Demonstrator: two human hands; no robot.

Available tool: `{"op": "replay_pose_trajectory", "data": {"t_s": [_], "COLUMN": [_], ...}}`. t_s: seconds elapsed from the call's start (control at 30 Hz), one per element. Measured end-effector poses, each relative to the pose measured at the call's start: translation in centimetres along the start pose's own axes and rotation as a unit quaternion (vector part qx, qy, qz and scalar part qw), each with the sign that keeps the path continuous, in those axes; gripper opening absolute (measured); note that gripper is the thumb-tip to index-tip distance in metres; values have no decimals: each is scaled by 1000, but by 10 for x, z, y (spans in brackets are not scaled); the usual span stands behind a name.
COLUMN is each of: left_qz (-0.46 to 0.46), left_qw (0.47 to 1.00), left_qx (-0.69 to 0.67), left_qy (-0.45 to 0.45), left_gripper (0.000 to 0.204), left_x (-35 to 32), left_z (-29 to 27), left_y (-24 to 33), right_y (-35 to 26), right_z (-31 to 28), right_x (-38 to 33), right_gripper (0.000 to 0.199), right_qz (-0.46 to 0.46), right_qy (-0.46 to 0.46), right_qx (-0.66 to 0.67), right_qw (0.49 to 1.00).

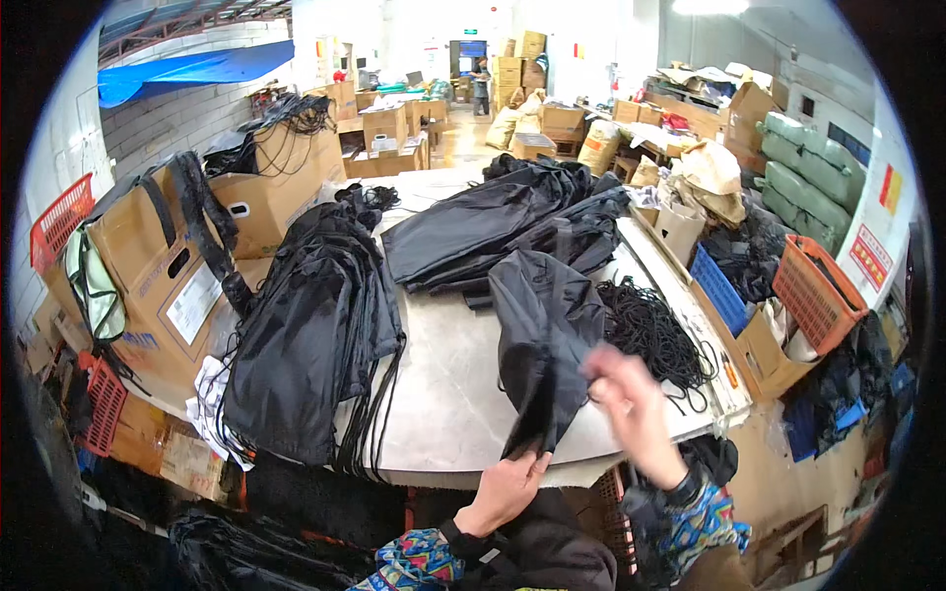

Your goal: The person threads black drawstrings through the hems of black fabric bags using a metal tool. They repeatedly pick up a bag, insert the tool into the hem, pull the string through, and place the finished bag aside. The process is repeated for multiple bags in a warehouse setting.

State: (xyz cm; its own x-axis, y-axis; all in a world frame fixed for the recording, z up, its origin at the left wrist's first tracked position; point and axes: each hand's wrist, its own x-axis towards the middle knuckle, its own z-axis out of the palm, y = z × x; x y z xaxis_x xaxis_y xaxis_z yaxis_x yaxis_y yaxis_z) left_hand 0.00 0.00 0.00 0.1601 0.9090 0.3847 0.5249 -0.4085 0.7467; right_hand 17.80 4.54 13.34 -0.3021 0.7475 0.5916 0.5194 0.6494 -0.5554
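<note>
My left hand (505,490) is closed on the near end of a black fabric bag (537,340) at the table's front edge. The bag lies lengthwise away from me, its far end against a heap of black bags (493,217). Beside its right edge, my right hand (631,409) is smeared by motion, so its grip cannot be made out. Just beyond that hand lies a tangled pile of black cords (655,335). To the left, a stack of black drawstring bags (305,335) has cords hanging off its near right side.
The pale table (443,345) carries these piles. Cardboard boxes (158,256) flank it on the left. At the right edge lies an orange-handled tool (729,370), near a blue basket (719,286) and an orange crate (818,291). Another person (481,87) stands far back.
</note>
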Motion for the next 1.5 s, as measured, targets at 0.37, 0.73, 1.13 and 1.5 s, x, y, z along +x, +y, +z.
{"op": "replay_pose_trajectory", "data": {"t_s": [0.37,0.73,1.13,1.5], "left_qz": [-76,139,-112,-137], "left_qw": [991,903,895,733], "left_qx": [89,206,-103,70], "left_qy": [61,351,420,663], "left_gripper": [32,33,33,51], "left_x": [-4,14,40,-54], "left_z": [-34,-41,-108,-213], "left_y": [-16,46,-48,-77], "right_y": [-56,-63,14,281], "right_z": [-155,-133,-136,-287], "right_x": [37,-35,-106,-313], "right_gripper": [16,30,32,33], "right_qz": [-99,-168,198,324], "right_qy": [440,520,-28,525], "right_qx": [225,19,-123,98], "right_qw": [864,837,972,780]}}
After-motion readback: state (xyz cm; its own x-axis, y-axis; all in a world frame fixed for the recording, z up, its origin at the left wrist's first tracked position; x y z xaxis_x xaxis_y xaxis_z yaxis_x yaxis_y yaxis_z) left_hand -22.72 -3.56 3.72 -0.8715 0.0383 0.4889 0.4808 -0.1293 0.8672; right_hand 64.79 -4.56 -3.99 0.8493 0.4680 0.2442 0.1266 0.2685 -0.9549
